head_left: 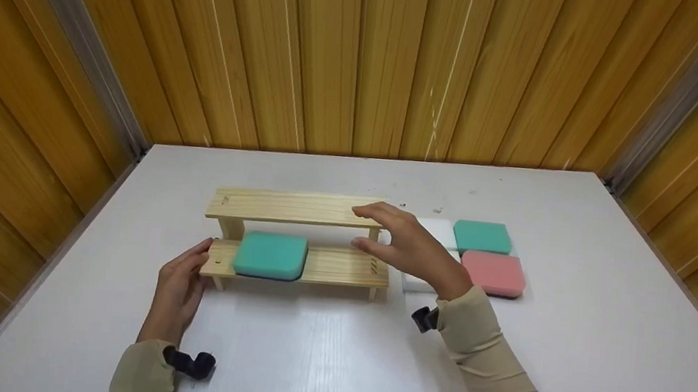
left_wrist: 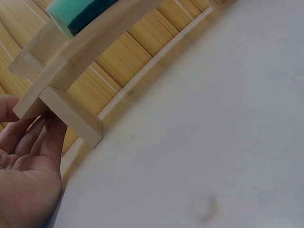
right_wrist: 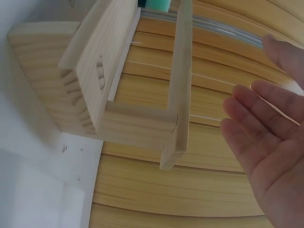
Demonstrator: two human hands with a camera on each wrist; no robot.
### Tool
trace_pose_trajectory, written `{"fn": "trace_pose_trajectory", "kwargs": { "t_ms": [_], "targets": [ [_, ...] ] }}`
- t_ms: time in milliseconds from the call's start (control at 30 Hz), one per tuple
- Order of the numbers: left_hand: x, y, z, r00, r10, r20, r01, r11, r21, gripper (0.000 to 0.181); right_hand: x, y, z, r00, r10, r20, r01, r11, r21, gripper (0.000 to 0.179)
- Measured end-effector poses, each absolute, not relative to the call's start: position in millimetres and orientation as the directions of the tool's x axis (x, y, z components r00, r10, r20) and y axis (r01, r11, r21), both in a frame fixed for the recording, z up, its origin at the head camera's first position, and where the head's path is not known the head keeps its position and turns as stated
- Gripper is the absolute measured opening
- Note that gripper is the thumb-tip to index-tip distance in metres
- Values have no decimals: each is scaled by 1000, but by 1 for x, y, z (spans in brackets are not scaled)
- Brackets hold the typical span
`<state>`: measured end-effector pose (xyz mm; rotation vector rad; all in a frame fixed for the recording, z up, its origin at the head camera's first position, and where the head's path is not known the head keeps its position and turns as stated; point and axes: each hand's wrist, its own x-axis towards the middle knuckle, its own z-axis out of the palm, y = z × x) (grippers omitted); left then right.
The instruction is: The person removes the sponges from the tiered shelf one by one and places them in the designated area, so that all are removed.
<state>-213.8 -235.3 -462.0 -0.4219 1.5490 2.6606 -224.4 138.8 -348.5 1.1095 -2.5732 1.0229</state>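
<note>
A two-tier wooden rack (head_left: 296, 208) stands on the white table. My left hand (head_left: 177, 288) grips the left end of its lower board, thumb at the board's end and fingers beneath, as the left wrist view shows. On the lower board, left of the middle, lies a teal sponge (head_left: 271, 254) with a dark underside. My right hand (head_left: 411, 247) hovers by the rack's right end, fingers extended and thumb apart, holding nothing. The right wrist view shows that palm (right_wrist: 280, 175) apart from the wood.
Right of the rack lie another teal sponge (head_left: 483, 236), a pink sponge (head_left: 493, 273) and white pieces (head_left: 437, 231) partly hidden by my right hand. Yellow wood-look panels (head_left: 387, 65) wall the back and sides of the white table (head_left: 308, 358).
</note>
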Motion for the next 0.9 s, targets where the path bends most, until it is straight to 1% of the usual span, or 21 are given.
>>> {"fn": "trace_pose_trajectory", "kwargs": {
  "t_ms": [200, 533, 733, 900],
  "targets": [
    [-214, -235, -464, -960, -130, -247, -156, -485, 860, 47, -226, 124, -353, -706, -607, 366, -690, 471, -550, 52],
    [-215, -236, -463, -961, -117, -251, -157, -516, 842, 47, -226, 103, -356, -719, -623, 310, -668, 492, -559, 54],
    [-214, -236, -462, -958, -124, -258, -155, -533, 832, 47, -226, 88, -361, -712, -636, 297, -673, 496, -550, 54],
    [-213, -235, -462, -960, -126, -251, -148, -533, 833, 47, -226, 77, -365, -719, -648, 252, -655, 511, -557, 58]
  ]
}}
